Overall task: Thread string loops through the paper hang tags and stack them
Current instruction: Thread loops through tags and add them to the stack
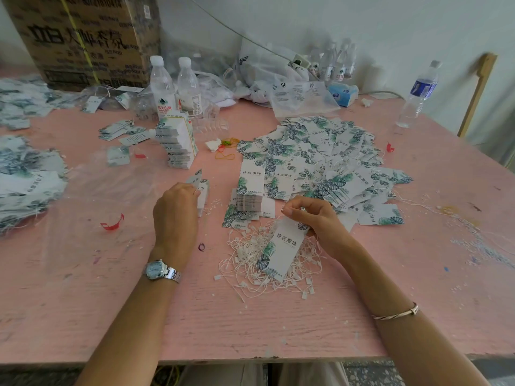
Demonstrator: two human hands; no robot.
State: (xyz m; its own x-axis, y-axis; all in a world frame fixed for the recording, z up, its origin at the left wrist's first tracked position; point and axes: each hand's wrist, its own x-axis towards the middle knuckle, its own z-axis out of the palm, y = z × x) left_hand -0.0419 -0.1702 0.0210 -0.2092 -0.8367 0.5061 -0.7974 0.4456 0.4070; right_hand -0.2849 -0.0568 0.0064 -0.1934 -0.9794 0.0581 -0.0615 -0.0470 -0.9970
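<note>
My right hand point(315, 218) pinches the top of a white hang tag point(281, 249) printed with green leaves; the tag hangs tilted over a tangle of white string loops point(250, 263) on the pink table. My left hand point(175, 210) grips a few tags point(201, 188) near a small stack at the table's middle. Just beyond my right hand stands a neat stack of tags point(249, 195). A wide loose heap of tags point(326, 160) spreads behind it.
A tall leaning tag stack point(178, 143) and two water bottles point(174, 84) stand at the back centre. More tag piles point(25, 179) lie at the left, a cardboard box point(83, 37) at the back left. Plastic bags point(278, 76), another bottle point(418, 93) and rubber bands point(227, 149) lie around.
</note>
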